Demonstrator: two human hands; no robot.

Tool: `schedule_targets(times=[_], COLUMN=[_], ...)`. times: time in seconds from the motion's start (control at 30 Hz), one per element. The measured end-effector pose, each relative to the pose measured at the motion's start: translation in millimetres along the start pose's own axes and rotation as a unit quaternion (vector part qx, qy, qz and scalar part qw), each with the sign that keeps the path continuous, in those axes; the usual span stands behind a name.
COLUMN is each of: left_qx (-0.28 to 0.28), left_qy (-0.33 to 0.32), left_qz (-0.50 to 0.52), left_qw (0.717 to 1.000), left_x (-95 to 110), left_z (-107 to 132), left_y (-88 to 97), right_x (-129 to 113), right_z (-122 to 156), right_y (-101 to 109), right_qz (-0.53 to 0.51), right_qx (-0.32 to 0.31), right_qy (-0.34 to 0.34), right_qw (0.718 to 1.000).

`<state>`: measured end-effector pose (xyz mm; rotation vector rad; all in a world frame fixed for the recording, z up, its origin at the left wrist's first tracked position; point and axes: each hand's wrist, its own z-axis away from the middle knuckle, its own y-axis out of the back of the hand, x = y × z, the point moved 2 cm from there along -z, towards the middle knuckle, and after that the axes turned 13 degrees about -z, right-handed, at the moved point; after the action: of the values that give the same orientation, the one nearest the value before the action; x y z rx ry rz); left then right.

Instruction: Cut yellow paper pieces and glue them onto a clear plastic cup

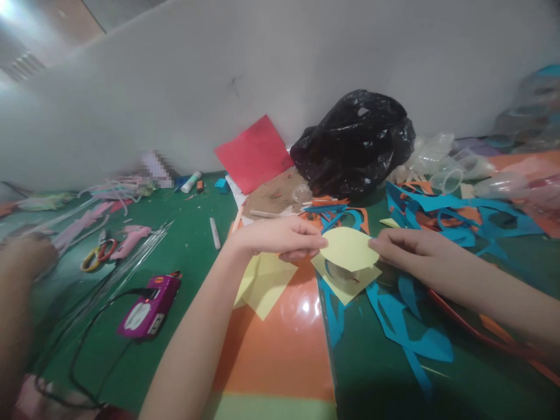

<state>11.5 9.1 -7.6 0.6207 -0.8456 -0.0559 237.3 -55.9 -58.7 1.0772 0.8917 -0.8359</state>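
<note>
A pale yellow paper piece (350, 248) with curved edges and pointed ends is held up level in front of me. My left hand (293, 238) pinches its left end between thumb and fingers. At the opposite end, my right hand (396, 248) pinches the paper's right tip. Just below it is a yellow paper square (345, 296) with a dark, round area in its middle that is partly hidden. More yellow paper sheets (266, 286) lie under my left wrist on an orange sheet (275, 344).
Blue paper offcuts (420, 332) spread across the green table (188, 256). A black plastic bag (356, 146) and a red sheet (254, 154) are against the wall. Scissors (98, 256), a pink glue gun (133, 240) and a purple power box (151, 306) lie left, near another person's hand (28, 254).
</note>
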Motion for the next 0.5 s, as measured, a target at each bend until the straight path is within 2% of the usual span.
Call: schedule_targets(times=[0.3,0.5], left_qx=[-0.003,0.000], left_qy=[-0.005,-0.010], left_qz=[-0.013,0.002], left_qw=[1.000,1.000], left_x=[-6.7,-8.8], left_z=[-4.1,-6.8], left_y=[-1.6,-2.8], right_x=[2.4,15.0], right_z=[-0.6,-3.1], right_y=[1.2,1.7], right_qz=[0.021,0.007], right_qx=[0.005,0.019], right_qy=[0.021,0.025], right_qw=[1.000,1.000])
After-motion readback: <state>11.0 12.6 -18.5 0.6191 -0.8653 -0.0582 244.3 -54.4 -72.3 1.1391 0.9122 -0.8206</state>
